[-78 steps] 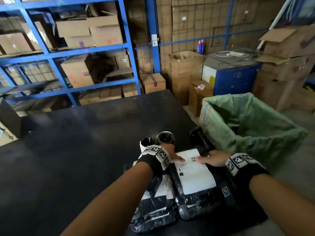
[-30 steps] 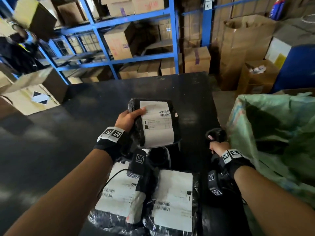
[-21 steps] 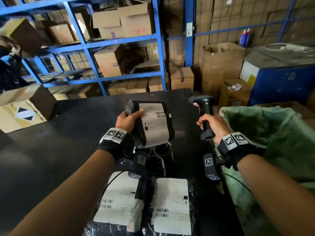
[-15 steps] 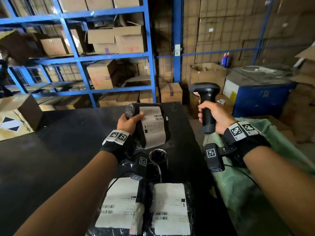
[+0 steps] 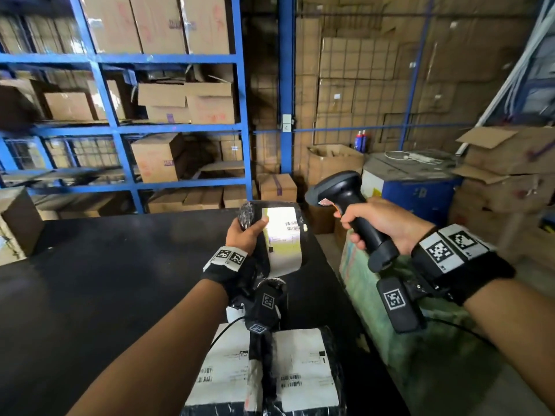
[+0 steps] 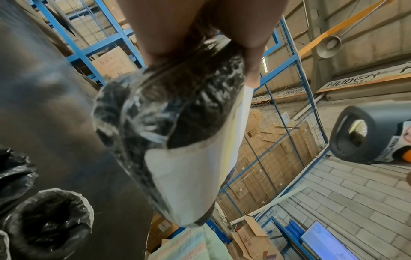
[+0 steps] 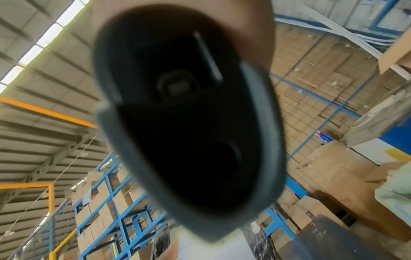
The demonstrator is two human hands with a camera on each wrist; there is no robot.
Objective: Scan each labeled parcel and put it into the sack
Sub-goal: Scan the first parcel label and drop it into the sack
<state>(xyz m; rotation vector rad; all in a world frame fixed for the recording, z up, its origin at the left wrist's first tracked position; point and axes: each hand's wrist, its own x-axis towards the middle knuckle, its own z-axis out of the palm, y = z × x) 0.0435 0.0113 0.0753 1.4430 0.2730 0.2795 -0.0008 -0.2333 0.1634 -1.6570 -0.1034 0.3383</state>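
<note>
While my left hand grips the raised black poly-bag parcel along its left edge, thumb lying over the corner of its white shipping label, I log the item as held upright above the black table, label facing me and lit bright across its upper half. From the left wrist view, fingers curl round the top of the wrapped parcel, the label's lower flap folding under it.

My right hand is wrapped tight around the grip of a black handheld barcode scanner, its head pointed left at the label, close to the parcel but apart from it. The scanner's window shows lit in the left wrist view; the right wrist view is mostly filled by the butt of its handle.

Further stock: two labeled black parcels lying side by side on the near table edge; two black-wrapped rolls just behind them. Green woven sack standing open at the table's right side, below the scanner. Blue shelving with cardboard boxes beyond.
</note>
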